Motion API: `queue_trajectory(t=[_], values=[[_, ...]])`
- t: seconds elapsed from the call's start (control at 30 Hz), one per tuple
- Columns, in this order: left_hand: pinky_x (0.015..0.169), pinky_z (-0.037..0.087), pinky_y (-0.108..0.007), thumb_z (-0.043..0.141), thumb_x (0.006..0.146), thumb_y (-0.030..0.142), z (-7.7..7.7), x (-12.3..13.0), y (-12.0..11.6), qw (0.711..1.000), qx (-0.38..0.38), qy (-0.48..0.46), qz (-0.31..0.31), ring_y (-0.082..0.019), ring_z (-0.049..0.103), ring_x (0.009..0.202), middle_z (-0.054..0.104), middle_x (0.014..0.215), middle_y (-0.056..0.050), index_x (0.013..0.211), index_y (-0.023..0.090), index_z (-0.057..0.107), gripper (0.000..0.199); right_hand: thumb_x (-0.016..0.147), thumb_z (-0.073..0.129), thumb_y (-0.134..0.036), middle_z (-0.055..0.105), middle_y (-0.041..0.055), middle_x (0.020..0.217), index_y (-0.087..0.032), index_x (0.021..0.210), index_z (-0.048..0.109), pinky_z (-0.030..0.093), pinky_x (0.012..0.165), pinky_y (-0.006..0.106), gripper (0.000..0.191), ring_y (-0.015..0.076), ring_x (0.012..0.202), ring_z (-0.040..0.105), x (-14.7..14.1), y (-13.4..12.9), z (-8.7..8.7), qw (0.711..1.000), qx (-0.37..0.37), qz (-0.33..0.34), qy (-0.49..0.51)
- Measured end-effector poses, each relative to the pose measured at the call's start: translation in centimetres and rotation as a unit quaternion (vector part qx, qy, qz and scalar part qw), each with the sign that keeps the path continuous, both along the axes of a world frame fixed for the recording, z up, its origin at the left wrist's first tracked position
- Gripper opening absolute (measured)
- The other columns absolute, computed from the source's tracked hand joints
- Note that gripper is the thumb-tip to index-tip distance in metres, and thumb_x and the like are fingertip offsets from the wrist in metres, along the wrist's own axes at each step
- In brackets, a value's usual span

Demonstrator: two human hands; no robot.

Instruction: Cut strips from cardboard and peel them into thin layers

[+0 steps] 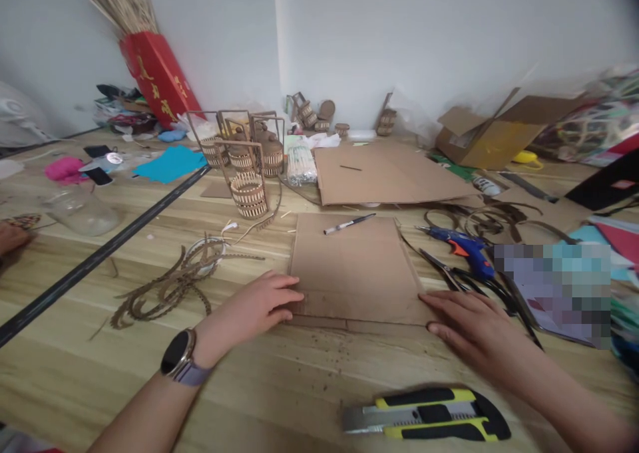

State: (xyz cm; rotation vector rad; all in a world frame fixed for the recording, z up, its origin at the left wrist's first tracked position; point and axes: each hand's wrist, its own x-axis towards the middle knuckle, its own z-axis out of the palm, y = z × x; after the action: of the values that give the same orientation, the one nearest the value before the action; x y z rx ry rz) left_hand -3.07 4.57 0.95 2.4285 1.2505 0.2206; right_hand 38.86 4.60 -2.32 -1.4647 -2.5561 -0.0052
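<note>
A piece of brown cardboard lies flat on the table in front of me, a pen resting on its far part. At its near left corner is my left hand, fingers stretched out and tips at the edge. My right hand touches the opposite near corner, with fingers extended and thumb apart. Under the near edge shows another strip of cardboard. Closer to me lies a yellow and black utility knife, blade end to the left. Scissors and a blue glue gun lie beyond my right hand.
Small woven baskets with tall handles stand at the back. Brown strips curl at left, near a glass jar. A larger cardboard sheet and an open box are behind. Another person's hand shows far left.
</note>
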Motion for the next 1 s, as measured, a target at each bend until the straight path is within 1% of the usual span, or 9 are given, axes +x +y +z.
queue_trajectory(t=[0.13, 0.3, 0.47, 0.63, 0.73, 0.8, 0.9, 1.0], values=[[0.111, 0.042, -0.043, 0.066, 0.09, 0.021, -0.21, -0.19, 0.11, 1.0, -0.002, 0.0, 0.0, -0.025, 0.054, 0.13, 0.058, 0.143, -0.007, 0.124, 0.025, 0.069, 0.034, 0.094, 0.042, -0.06, 0.071, 0.0124, 0.122, -0.025, 0.124, 0.068, 0.05, 0.095, 0.054, 0.053, 0.0318, 0.113, 0.066, -0.08, -0.06, 0.47, 1.0, -0.017, -0.003, -0.008], [0.109, 0.044, -0.042, 0.066, 0.091, 0.022, -0.47, -0.36, 0.27, 1.0, 0.0, -0.008, -0.008, -0.024, 0.054, 0.129, 0.059, 0.142, -0.006, 0.124, 0.026, 0.069, 0.033, 0.096, 0.039, -0.058, 0.073, 0.0117, 0.118, -0.025, 0.121, 0.069, 0.052, 0.091, 0.053, 0.052, 0.0314, 0.109, 0.068, -0.23, -0.21, 0.73, 1.0, -0.012, 0.006, -0.009], [0.111, 0.043, -0.043, 0.067, 0.091, 0.023, -0.17, -0.29, 0.2, 1.0, 0.002, 0.011, -0.009, -0.025, 0.053, 0.13, 0.058, 0.143, -0.006, 0.124, 0.026, 0.069, 0.034, 0.094, 0.043, -0.06, 0.073, 0.0103, 0.119, -0.028, 0.122, 0.069, 0.051, 0.094, 0.052, 0.051, 0.0306, 0.11, 0.067, -0.05, -0.33, 0.6, 1.0, -0.011, 0.006, -0.005], [0.11, 0.043, -0.042, 0.068, 0.09, 0.022, -0.14, -0.35, 0.18, 1.0, -0.009, -0.005, -0.006, -0.025, 0.054, 0.13, 0.058, 0.143, -0.005, 0.124, 0.027, 0.07, 0.034, 0.094, 0.039, -0.063, 0.072, 0.0123, 0.119, -0.027, 0.121, 0.07, 0.05, 0.096, 0.055, 0.055, 0.0312, 0.11, 0.067, -0.16, -0.39, 0.72, 1.0, -0.021, -0.008, 0.003], [0.111, 0.042, -0.043, 0.067, 0.09, 0.022, -0.37, -0.4, 0.27, 1.0, -0.009, -0.015, -0.004, -0.025, 0.053, 0.131, 0.058, 0.143, -0.005, 0.123, 0.027, 0.07, 0.033, 0.094, 0.042, -0.059, 0.071, 0.0133, 0.12, -0.025, 0.122, 0.07, 0.052, 0.095, 0.053, 0.052, 0.0311, 0.11, 0.067, -0.2, -0.35, 0.71, 0.999, -0.032, -0.005, 0.004], [0.111, 0.042, -0.044, 0.066, 0.091, 0.022, -0.4, -0.38, 0.32, 1.0, -0.011, -0.014, -0.001, -0.025, 0.053, 0.13, 0.058, 0.143, -0.005, 0.123, 0.027, 0.07, 0.033, 0.094, 0.042, -0.059, 0.071, 0.0138, 0.12, -0.025, 0.121, 0.07, 0.053, 0.092, 0.051, 0.052, 0.0309, 0.109, 0.068, -0.15, -0.3, 0.59, 1.0, -0.026, -0.002, 0.013], [0.112, 0.041, -0.044, 0.068, 0.09, 0.02, -0.22, -0.24, 0.34, 1.0, -0.023, -0.007, 0.006, -0.025, 0.052, 0.131, 0.058, 0.143, -0.006, 0.123, 0.026, 0.07, 0.034, 0.094, 0.041, -0.062, 0.072, 0.0141, 0.117, -0.024, 0.12, 0.071, 0.054, 0.09, 0.051, 0.055, 0.0307, 0.106, 0.068, -0.06, -0.24, 0.46, 0.999, -0.016, -0.004, 0.032], [0.112, 0.041, -0.043, 0.068, 0.089, 0.02, -0.03, -0.1, 0.35, 0.999, -0.031, -0.005, 0.01, -0.025, 0.052, 0.131, 0.058, 0.143, -0.006, 0.123, 0.026, 0.07, 0.035, 0.094, 0.043, -0.06, 0.072, 0.0141, 0.117, -0.024, 0.121, 0.07, 0.055, 0.09, 0.05, 0.053, 0.0297, 0.106, 0.068, -0.02, -0.16, 0.57, 0.999, -0.034, 0.001, 0.033]])
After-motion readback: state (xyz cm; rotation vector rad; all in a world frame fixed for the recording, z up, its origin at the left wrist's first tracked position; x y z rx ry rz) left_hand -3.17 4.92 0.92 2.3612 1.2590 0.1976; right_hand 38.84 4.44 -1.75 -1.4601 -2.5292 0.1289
